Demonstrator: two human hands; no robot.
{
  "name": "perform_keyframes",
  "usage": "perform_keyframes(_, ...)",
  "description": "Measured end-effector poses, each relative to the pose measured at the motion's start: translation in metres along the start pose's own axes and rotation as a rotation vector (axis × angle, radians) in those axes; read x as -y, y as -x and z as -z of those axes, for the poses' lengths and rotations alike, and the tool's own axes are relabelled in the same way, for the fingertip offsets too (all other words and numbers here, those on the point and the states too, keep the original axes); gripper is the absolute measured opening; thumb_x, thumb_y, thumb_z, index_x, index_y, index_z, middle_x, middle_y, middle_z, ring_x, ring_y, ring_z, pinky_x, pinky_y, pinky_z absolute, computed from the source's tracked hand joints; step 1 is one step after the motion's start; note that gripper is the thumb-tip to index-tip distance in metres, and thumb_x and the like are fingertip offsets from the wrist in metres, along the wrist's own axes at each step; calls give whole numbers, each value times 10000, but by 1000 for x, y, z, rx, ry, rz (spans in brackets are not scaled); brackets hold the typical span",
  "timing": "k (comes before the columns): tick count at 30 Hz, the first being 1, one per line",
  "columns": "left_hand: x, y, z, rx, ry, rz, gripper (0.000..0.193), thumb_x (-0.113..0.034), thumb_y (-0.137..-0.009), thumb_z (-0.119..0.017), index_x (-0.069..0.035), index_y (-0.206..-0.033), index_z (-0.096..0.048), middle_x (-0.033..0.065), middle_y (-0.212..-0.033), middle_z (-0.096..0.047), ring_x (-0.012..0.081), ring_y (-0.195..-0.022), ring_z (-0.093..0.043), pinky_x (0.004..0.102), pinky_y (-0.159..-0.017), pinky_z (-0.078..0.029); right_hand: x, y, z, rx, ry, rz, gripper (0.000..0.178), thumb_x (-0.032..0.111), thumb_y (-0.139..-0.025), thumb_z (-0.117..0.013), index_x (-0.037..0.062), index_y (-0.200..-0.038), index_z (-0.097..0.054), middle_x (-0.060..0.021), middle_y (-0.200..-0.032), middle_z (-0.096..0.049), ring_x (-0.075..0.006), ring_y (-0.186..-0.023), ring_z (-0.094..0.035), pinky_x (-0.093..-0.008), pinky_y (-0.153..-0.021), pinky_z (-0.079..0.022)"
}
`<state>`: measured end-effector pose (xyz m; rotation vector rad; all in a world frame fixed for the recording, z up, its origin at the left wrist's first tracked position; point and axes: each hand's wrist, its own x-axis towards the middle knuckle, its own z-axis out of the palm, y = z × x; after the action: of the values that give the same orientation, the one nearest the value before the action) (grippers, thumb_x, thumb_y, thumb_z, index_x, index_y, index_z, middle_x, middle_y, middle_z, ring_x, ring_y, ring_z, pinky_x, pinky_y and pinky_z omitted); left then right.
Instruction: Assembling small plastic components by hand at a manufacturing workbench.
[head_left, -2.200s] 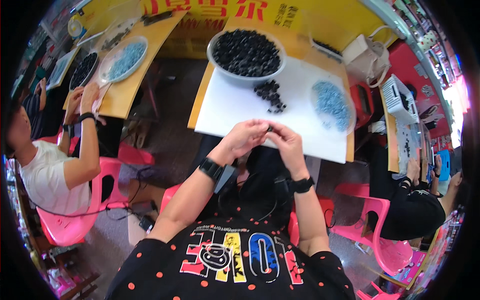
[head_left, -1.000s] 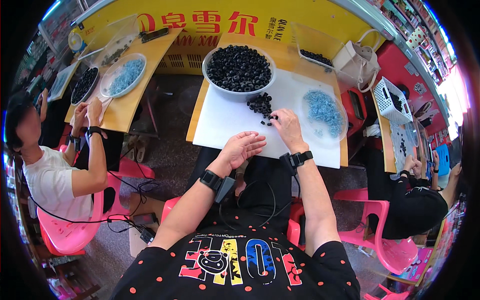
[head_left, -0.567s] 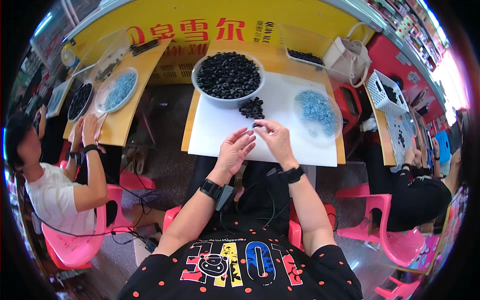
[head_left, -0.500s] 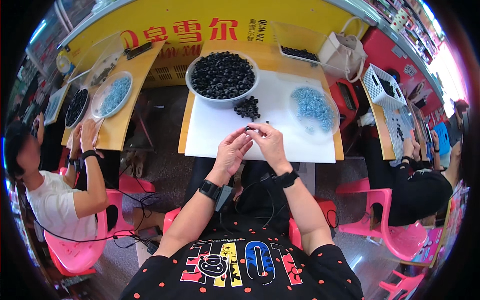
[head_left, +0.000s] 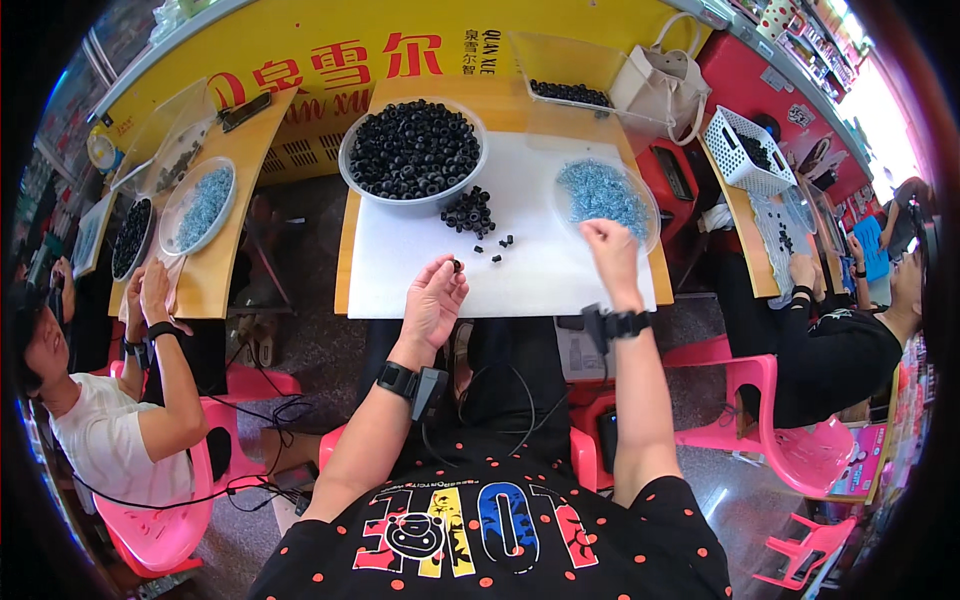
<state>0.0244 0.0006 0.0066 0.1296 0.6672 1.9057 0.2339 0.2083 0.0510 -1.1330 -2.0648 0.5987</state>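
Between the thumb and fingertips of my left hand (head_left: 435,300) is a small round black part (head_left: 457,266), held over the near edge of the white sheet (head_left: 400,280). My right hand (head_left: 613,255) is closed at the near edge of the clear round tray (head_left: 653,215) of small light-blue pieces (head_left: 602,192). Whatever its fingers may hold is hidden. A pile of black parts (head_left: 467,212) lies on the sheet, with several loose ones nearer to me. Behind the pile stands a pale bowl (head_left: 415,206) heaped with more of the same parts.
A clear box (head_left: 570,102) with black parts stands at the back, beside a cream handbag (head_left: 655,90). To the left a person works at another table (head_left: 215,260) with trays. On the right another person sits by a white basket (head_left: 765,180). Cables (head_left: 265,465) hang at left.
My right hand has left my left hand and moved right to the light-blue pieces. My left hand keeps the black part and sits slightly lower and further left. More loose black parts show near the pile.
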Motion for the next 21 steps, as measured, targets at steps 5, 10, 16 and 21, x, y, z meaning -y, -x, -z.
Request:
perform_keyframes(5,6,0,3,-2,-38,-39,165,-87,-936,-590,-48,-1096,-600,66,-964,-629,141,-831,-603,268,-771,-528,-39,-32,18,64,295,-90,138,171,-770,-685,62,-843,-729,-188,-878,-686,-338,-881,-666,-410,-783,-519)
perform_keyframes(10,3,5,5,28,-53,-30,166,-77,-936,-586,-38,-1097,-598,82,-982,-629,143,-843,-608,267,-784,-531,-45,-43,10,141,371,-88,143,176,-762,-693,65,-845,-728,-183,-866,-689,-345,-874,-666,-418,-789,-518)
perform_keyframes(16,-1,6,-1,25,-85,30,239,-21,-916,-585,12,-1153,-584,115,-1035,-639,171,-919,-632,282,-859,-546,-34,-40,13,136,367,-46,125,167,-779,-680,64,-838,-716,-179,-861,-689,-346,-855,-667,-415,-768,-518)
perform_keyframes(21,0,14,-7,6,-38,62,272,-4,-895,-604,19,-1165,-582,114,-1029,-646,171,-916,-640,275,-864,-548,55,3,15,192,-274,-42,166,105,-807,-709,1,-936,-707,-107,-818,-706,-141,-742,-650,-250,-689,-493)
